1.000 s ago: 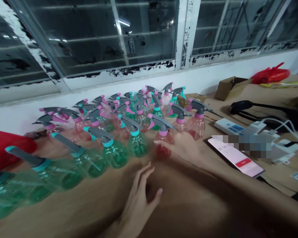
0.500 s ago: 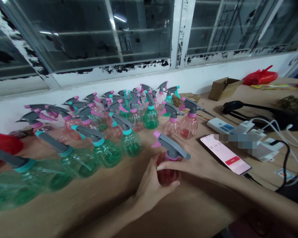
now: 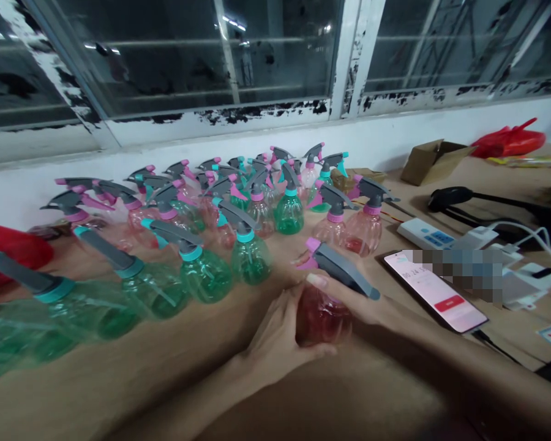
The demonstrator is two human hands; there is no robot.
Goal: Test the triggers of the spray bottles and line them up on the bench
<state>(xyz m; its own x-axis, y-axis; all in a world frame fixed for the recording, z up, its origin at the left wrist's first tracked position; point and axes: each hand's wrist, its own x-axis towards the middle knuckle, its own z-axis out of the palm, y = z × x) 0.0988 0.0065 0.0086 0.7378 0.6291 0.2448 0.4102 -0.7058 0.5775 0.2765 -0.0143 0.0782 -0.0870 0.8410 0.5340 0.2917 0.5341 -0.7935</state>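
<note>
Both my hands hold one pink spray bottle (image 3: 324,315) with a grey trigger head and pink nozzle, near the front middle of the brown table (image 3: 119,380). My left hand (image 3: 280,340) wraps round the bottle's round body from the left. My right hand (image 3: 358,303) grips it at the neck, just under the grey sprayer. Behind it stand several green and pink spray bottles (image 3: 250,254) in rows reaching back to the white wall.
A phone (image 3: 436,291) with a lit screen lies to the right, next to a white power strip (image 3: 429,233) with white and black cables. A cardboard box (image 3: 429,160) and red bag (image 3: 507,141) sit far right; a red object (image 3: 9,254) at left.
My right hand took the pink bottle from the front row and drew it toward me. My left hand, open a second ago, closed round its body.
</note>
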